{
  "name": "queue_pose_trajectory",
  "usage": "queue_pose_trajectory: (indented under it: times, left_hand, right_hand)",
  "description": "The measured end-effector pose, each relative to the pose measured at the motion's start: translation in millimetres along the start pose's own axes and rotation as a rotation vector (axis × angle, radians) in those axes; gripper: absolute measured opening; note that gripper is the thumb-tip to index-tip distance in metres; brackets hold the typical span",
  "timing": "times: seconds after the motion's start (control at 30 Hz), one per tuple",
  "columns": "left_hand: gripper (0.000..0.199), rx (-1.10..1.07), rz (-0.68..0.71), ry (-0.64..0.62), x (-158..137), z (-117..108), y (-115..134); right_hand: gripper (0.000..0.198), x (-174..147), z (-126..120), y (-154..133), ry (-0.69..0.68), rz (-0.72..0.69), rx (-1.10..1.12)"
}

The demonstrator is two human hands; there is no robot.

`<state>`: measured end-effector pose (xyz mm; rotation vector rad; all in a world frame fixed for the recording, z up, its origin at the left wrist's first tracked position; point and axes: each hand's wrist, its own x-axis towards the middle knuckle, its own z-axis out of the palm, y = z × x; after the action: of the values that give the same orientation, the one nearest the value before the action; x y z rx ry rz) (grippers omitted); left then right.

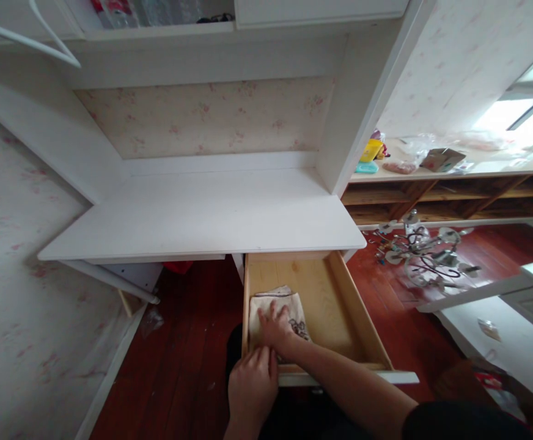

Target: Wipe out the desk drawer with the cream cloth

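A pale folded cloth with a dark printed pattern lies in the left part of the pulled-out wooden drawer. My right hand reaches in from the right and rests flat on the cloth, fingers spread. Close beside its wrist, my left hand is at the drawer's front left corner with its fingers curled. Whatever those fingers grip is hidden from view. Bare wood shows across the right part of the drawer.
Above the drawer is a white desk with a hutch. On the right, a metal chandelier lies on the red wooden floor. Behind it, a low shelf unit carries bags and a cardboard box. White furniture stands at the lower right.
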<state>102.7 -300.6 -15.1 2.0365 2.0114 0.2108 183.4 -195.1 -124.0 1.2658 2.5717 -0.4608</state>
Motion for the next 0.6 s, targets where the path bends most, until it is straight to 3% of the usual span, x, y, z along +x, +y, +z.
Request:
queue_pose_trajectory:
  times: [0.17, 0.4, 0.5, 0.6]
  left_hand:
    - [0.030, -0.008, 0.012, -0.025, 0, 1, -1]
    - [0.035, 0.020, -0.033, -0.019, 0, -1, 2]
    - [0.035, 0.006, -0.028, -0.014, 0, 1, 1]
    - [0.032, -0.011, -0.033, -0.060, 0, 0, 0]
  right_hand:
    - [0.087, 25, -29, 11, -0.073, 0.104, -0.071]
    - [0.091, 54, -82, 50, -0.031, 0.235, 0.126]
    - [0.095, 39, -77, 72, 0.007, 0.129, 0.221]
    - [0.108, 15, -62, 92, -0.063, -0.013, 0.138]
